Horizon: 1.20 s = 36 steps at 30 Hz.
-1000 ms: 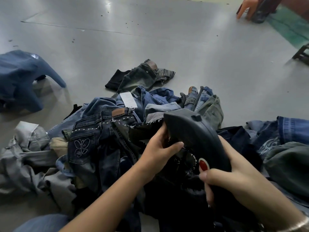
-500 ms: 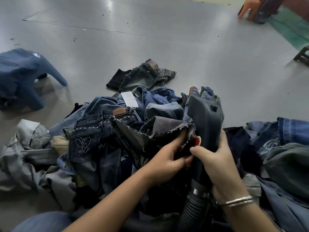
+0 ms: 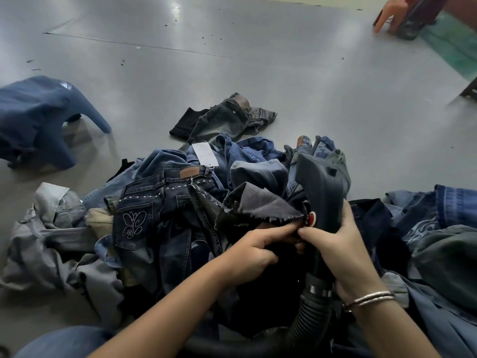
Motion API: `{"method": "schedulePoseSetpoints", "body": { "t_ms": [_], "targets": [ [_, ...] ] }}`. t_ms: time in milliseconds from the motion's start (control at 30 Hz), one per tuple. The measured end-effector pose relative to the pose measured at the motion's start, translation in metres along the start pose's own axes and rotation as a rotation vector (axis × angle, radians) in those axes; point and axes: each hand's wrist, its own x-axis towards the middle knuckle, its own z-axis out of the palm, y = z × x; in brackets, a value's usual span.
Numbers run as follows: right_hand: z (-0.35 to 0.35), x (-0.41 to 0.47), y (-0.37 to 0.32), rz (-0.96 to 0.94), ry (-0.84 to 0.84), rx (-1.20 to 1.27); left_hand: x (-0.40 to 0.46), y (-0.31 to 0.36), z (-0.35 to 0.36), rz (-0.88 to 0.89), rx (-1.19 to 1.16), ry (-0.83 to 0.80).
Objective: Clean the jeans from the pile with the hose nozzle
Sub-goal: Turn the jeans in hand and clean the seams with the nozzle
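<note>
A heap of jeans (image 3: pixel 160 202) lies on the grey floor in front of me. My right hand (image 3: pixel 335 244) grips the dark hose nozzle (image 3: pixel 322 187), which stands upright with a red button (image 3: pixel 311 218) on its side and a ribbed hose (image 3: pixel 307 324) running down from it. My left hand (image 3: pixel 254 250) pinches the frayed edge of a dark piece of jeans (image 3: pixel 258 205) right beside the nozzle. Both hands meet at the fabric edge near the button.
A blue plastic stool (image 3: pixel 38 120) stands at the left. A separate pair of grey jeans (image 3: pixel 227 117) lies beyond the heap. More denim (image 3: pixel 444 223) is piled at the right. An orange stool (image 3: pixel 392 14) and a green mat (image 3: pixel 456 45) are far right.
The nozzle has swung from lying across the pile to standing upright. My right hand shifted down its handle, and my left hand drew the dark fabric's frayed edge up against it.
</note>
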Motion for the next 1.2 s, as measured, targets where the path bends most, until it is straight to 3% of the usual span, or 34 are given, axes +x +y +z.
{"method": "schedulePoseSetpoints", "body": {
  "t_ms": [133,233,300,367,433,467,567,633,700,800,1067,1133,1200],
  "targets": [
    [0.002,0.007,-0.001,0.029,0.062,0.060,-0.004,0.011,0.002,0.010,-0.016,-0.028],
    [0.000,0.006,-0.008,0.019,0.075,0.120,-0.016,0.027,-0.005,0.032,0.042,0.111],
    [-0.005,0.007,-0.011,0.000,0.119,0.159,-0.028,0.037,-0.018,0.058,0.030,0.398],
    [-0.011,0.009,-0.015,-0.007,0.180,0.212,-0.037,0.038,-0.038,0.128,-0.102,0.806],
    [-0.015,0.010,-0.018,-0.006,0.212,0.249,-0.042,0.031,-0.052,0.028,-0.308,1.021],
    [-0.016,0.009,-0.019,-0.005,0.212,0.261,-0.043,0.026,-0.052,-0.114,-0.437,0.997],
    [-0.012,0.006,-0.022,-0.002,0.193,0.273,-0.036,0.012,-0.028,-0.504,-0.603,0.619],
    [-0.005,0.002,-0.022,-0.015,0.168,0.271,-0.030,0.011,-0.008,-0.544,-0.601,0.363],
    [0.002,-0.002,-0.021,-0.026,0.150,0.264,-0.025,0.013,0.003,-0.510,-0.644,0.272],
    [0.011,-0.008,-0.018,-0.037,0.132,0.226,-0.013,0.013,0.010,-0.504,-0.608,0.372],
    [0.014,-0.024,-0.009,-0.006,0.066,0.151,0.008,0.010,0.009,-0.285,-0.536,0.884],
    [0.009,-0.029,-0.006,0.000,0.045,0.127,0.007,0.009,0.006,-0.194,-0.461,0.922],
    [0.004,-0.033,-0.004,0.005,0.025,0.109,0.006,0.009,0.005,-0.122,-0.462,0.851]
  ]
}}
